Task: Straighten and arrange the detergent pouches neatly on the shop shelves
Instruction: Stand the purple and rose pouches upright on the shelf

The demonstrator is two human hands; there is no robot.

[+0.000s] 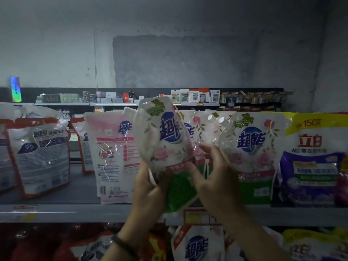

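The rose-print pouch (163, 140) is held up in front of the shelf (75, 211), tilted, cap at the upper left. The left hand (148, 191) grips its lower left edge. The right hand (212, 176) pinches its lower right edge, just beside a matching pouch (251, 147) standing on the shelf.

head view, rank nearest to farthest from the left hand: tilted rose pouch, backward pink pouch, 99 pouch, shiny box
1. tilted rose pouch: held in the left hand
2. backward pink pouch: just left
3. 99 pouch: farther left
4. shiny box: far back, upper left
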